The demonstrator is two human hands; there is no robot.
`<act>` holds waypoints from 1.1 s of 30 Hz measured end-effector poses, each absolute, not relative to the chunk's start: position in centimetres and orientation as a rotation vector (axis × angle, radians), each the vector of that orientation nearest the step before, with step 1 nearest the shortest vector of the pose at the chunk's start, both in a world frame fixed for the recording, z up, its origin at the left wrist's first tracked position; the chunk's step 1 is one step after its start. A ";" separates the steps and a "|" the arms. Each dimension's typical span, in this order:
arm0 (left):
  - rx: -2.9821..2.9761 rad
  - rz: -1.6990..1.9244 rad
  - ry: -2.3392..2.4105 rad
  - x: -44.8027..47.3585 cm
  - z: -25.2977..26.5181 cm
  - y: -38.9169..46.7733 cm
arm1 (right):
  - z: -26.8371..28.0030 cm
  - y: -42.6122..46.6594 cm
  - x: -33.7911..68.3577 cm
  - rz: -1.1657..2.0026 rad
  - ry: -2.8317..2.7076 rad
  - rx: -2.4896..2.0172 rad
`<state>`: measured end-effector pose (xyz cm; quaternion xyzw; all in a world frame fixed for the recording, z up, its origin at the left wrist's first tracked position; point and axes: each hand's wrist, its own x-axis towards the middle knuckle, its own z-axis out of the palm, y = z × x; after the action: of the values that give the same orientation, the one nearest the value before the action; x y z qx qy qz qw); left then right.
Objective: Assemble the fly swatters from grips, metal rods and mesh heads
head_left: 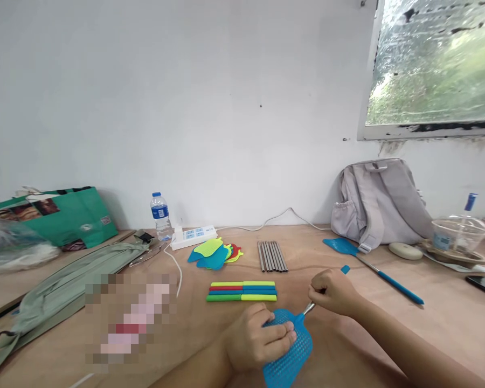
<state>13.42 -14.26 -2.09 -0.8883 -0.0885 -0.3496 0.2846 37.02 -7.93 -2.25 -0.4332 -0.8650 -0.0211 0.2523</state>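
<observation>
Blue swatter head (293,353) in left hand (258,335), metal rod (309,307) at neck tight in right hand (334,292)

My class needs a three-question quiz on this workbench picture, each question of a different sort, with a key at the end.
1. Which hand lies over the blue mesh head?
2. True or false: in the picture, the metal tubes lie to the right of the pile of mesh heads.
3. Fill in: the swatter beside the backpack has a ____ grip.

Key:
1. The left hand.
2. True.
3. Blue.
</observation>
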 end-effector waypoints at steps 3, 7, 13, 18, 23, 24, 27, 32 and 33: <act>-2.317 -1.046 -0.343 13.1 -1.7 -13.7 | -1.5 -8.1 37.0 0.008 -2.293 -1.213; -2.360 -1.159 -0.576 12.2 -1.2 -12.4 | 0.2 -8.8 37.4 0.028 -2.391 -1.135; -2.161 -1.420 -1.243 10.8 -1.1 -10.6 | 1.1 -7.8 40.9 0.075 -2.472 -1.093; -2.105 -1.343 -1.317 9.9 -1.3 -10.0 | -1.4 -4.1 47.4 -0.064 -2.201 -1.395; -2.150 -1.316 -1.352 10.3 -1.5 -10.3 | -3.6 -2.4 52.4 -0.225 -1.730 -1.803; -2.160 -1.307 -1.349 10.4 -1.5 -10.3 | -3.8 -2.4 52.9 -0.214 -1.681 -1.845; -2.171 -1.296 -1.341 10.6 -1.4 -10.4 | -4.0 -2.5 53.8 -0.129 -1.596 -1.953; -2.178 -1.298 -1.353 10.6 -1.2 -10.5 | -3.7 -2.7 54.6 -0.013 -1.539 -2.088; -2.181 -1.296 -1.356 10.5 -1.2 -10.5 | -3.6 -2.8 54.7 0.005 -1.534 -2.105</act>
<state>10.53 -10.51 -1.19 -0.7514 -0.4673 -0.4467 0.1321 54.66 -2.80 -3.60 -0.7793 -0.5677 0.0019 0.2652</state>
